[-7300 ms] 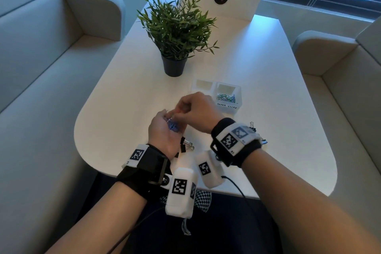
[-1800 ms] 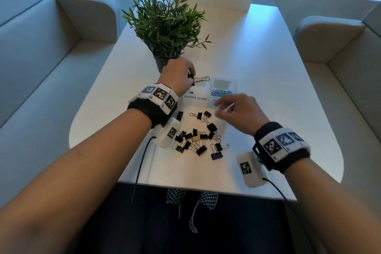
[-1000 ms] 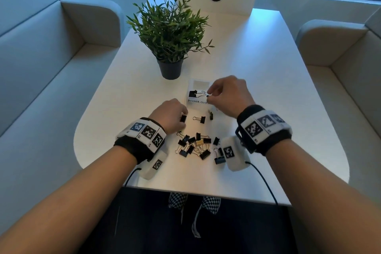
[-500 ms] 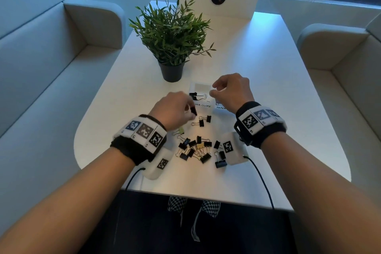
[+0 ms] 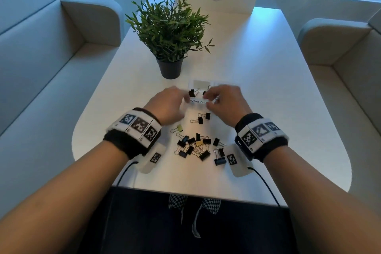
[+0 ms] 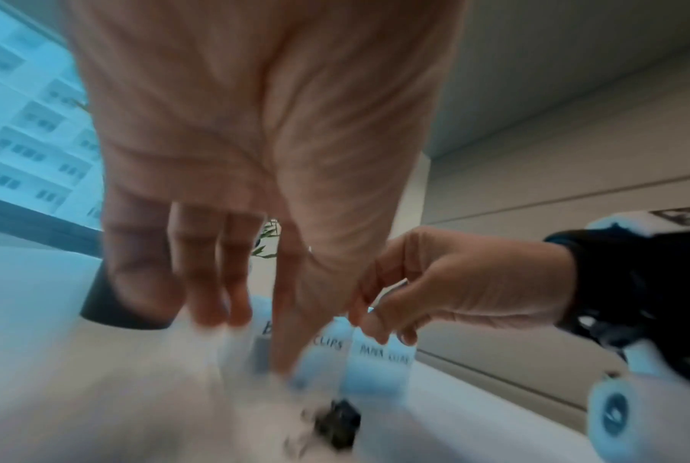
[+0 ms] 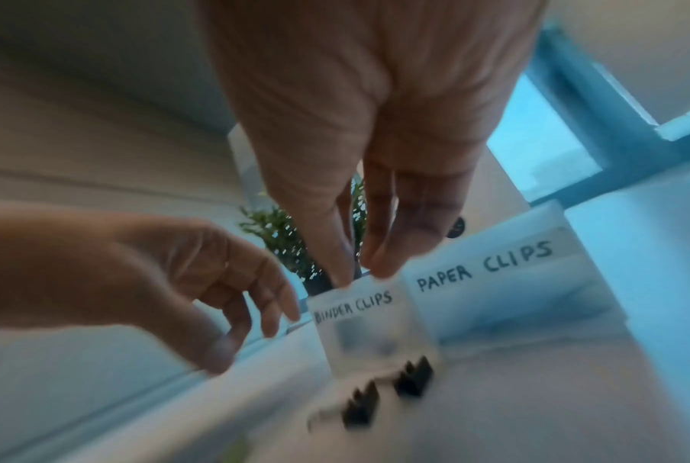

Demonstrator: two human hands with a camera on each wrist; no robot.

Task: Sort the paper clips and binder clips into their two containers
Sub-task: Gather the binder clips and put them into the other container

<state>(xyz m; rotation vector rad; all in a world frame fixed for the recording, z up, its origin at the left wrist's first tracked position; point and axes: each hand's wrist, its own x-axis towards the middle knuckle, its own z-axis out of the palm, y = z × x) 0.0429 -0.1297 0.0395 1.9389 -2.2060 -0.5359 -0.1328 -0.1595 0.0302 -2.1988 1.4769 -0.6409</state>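
The clear binder clips container stands mid-table with two black binder clips in it. My left hand hovers at its left rim with loosely bent fingers that hold nothing. At its right rim is my right hand, fingertips close together over the opening, and no clip shows between them. The paper clips container sits just right of it, mostly hidden by that hand in the head view. A pile of loose binder clips lies between my wrists, and two more lie nearer the container.
A potted plant stands just behind the containers. A yellowish clip lies left of the pile. The rounded table edge is close to my body. Padded benches run along both sides.
My left hand carried a black clip forward to the binder clips container and no longer holds it. The right hand stayed at the container's right rim.
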